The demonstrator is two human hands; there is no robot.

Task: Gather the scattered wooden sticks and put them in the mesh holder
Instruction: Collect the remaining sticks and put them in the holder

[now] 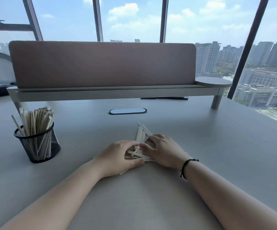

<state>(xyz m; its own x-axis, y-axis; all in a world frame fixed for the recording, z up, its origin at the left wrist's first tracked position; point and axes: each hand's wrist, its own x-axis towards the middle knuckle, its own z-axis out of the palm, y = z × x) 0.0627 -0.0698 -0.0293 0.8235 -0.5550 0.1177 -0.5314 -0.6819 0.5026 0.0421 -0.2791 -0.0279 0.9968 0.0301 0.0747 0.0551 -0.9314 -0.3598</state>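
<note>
Head view shows the wooden sticks [142, 135] heaped on the grey table [217, 138], pressed between both hands. Left hand [118, 156] and right hand [162, 150] cup the pile with curled fingers. Well to the left stands the mesh holder [38, 145], already stuffed with sticks.

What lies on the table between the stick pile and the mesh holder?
Nothing: in the head view, bare table separates the sticks under both hands from the holder.
</note>
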